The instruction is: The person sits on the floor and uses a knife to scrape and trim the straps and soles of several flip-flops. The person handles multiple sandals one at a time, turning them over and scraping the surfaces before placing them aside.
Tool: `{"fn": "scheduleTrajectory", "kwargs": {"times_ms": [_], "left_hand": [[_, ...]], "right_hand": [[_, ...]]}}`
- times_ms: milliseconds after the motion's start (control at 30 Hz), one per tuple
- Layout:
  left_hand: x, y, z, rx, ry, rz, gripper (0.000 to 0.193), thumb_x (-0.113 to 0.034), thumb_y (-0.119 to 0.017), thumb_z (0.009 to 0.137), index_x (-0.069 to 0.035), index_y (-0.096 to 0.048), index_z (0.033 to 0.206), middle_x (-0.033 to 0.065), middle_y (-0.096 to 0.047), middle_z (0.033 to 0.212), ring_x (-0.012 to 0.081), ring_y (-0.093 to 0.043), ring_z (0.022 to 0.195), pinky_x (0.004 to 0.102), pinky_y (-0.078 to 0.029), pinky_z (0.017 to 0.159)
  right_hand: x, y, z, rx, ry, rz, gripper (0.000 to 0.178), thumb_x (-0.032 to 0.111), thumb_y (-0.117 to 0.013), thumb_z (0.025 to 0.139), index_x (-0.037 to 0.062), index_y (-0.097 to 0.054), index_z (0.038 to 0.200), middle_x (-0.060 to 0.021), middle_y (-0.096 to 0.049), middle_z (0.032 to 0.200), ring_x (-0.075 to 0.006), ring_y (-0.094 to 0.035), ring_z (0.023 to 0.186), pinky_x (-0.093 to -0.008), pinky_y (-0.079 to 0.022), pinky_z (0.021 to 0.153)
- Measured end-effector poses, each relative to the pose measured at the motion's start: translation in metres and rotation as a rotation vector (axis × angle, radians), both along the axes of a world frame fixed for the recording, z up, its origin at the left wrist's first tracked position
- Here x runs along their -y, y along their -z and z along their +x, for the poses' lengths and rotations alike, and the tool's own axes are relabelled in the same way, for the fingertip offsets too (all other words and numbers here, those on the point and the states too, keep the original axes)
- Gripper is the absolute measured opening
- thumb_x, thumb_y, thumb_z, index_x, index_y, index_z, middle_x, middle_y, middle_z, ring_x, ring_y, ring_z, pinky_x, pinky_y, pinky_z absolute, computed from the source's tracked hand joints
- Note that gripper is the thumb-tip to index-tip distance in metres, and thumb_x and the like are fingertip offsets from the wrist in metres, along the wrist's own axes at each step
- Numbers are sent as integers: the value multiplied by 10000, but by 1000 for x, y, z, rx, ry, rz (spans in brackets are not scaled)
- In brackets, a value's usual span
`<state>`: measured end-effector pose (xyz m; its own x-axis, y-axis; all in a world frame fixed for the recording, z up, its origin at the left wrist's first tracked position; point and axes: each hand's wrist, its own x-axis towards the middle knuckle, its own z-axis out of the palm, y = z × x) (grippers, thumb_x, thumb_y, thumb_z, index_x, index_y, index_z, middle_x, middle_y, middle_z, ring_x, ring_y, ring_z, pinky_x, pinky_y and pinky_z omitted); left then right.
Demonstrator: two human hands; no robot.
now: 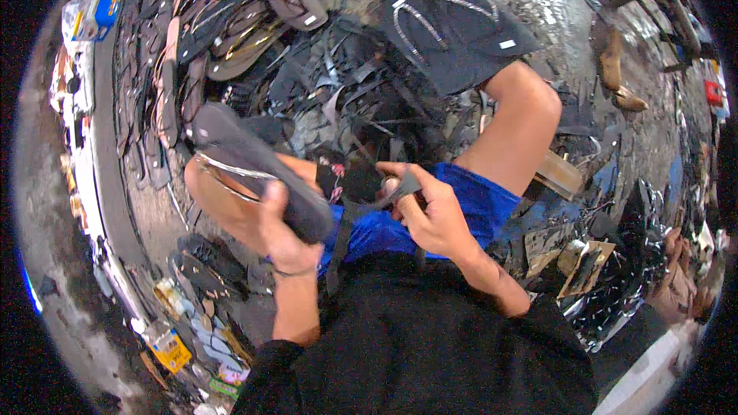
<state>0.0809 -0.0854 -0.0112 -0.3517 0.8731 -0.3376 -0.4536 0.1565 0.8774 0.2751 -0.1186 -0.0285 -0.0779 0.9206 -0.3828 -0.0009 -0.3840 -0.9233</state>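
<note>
- Left hand (286, 234): closed partway round the side of a dark sandal (246, 142), thumb laid across the upper face close to the strap; the fingers behind the sole are hidden. A thin dark band (296, 271) circles the wrist.
- Sandal: held tilted above the person's left leg, one end pointing up and to the left, the other down toward the lap. Its strap (231, 171) is silvery, and the sole is dark grey and thick.
- Right hand (440, 219): fingers curled inward, with a dark grey strip (407, 183) caught at the thumb and fingers; blur prevents telling what else, if anything, is in the grip. The hand is apart from the sandal, to the right of it, above the lap.
- Clothing: blue shorts (492, 201) beneath both hands, black shirt (438, 330) below.
- Beyond the hands: a heap of dark scraps (338, 69) on the floor, between and ahead of the legs.
- Ahead of the right knee: a pair of dark soles (465, 42) with glittering straps, lying side by side.
- Upper left: piled sandals (296, 0), with further footwear (146, 69) in rows alongside.
- Right of the right leg: a wooden block (560, 175) on the littered floor.
- Outer left: a yellow packet (169, 347) low down, a blue packet (106, 17) higher up.
</note>
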Motion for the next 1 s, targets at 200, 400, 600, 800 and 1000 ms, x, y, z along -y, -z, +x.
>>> {"fn": "scheduleTrajectory", "kwargs": {"times_ms": [200, 400, 600, 800, 1000], "left_hand": [[-186, -17, -95, 601, 132, 582, 602, -314, -677, 925, 6, -451, 1383, 186, -566, 1342, 325, -500, 1266, 514, -353, 1101], [-147, 138, 86, 715, 685, -289, 376, -443, -701, 897, -85, -647, 998, 133, -658, 957, 275, -620, 840, 448, -503, 759], [-160, 184, 188, 575, 594, -486, 316, -220, -764, 864, -15, -680, 1089, 87, -714, 1072, 273, -703, 912, 482, -569, 844], [-199, 113, 107, 258, 766, -443, 246, -273, -690, 927, -64, -681, 1057, 70, -731, 985, 212, -709, 828, 367, -588, 753], [-200, 85, 101, 166, 832, -422, 225, -218, -645, 962, -23, -670, 1071, 84, -731, 975, 198, -710, 814, 337, -592, 744]], "right_hand": [[-3, 11, 39, -144, 298, 45, 472, 56, -634, 953, 3, -479, 1395, -88, -694, 980, -79, -596, 694, -228, -507, 576], [2, 18, 50, -222, 635, -5, 427, 50, -603, 965, -5, -439, 1355, -135, -677, 1110, -150, -661, 802, -277, -568, 618], [20, 14, 65, 17, 514, -67, 473, 165, -495, 1041, 27, -305, 1451, -109, -661, 993, -87, -554, 562, -240, -479, 449], [28, 13, 52, 387, 276, -84, 433, 247, -545, 1007, 48, -408, 1366, -271, -668, 949, -455, -674, 921, -502, -522, 800], [-7, 36, 47, 526, 172, 27, 278, 231, -528, 1003, 32, -405, 1152, -317, -643, 827, -530, -628, 785, -614, -502, 673]]}}
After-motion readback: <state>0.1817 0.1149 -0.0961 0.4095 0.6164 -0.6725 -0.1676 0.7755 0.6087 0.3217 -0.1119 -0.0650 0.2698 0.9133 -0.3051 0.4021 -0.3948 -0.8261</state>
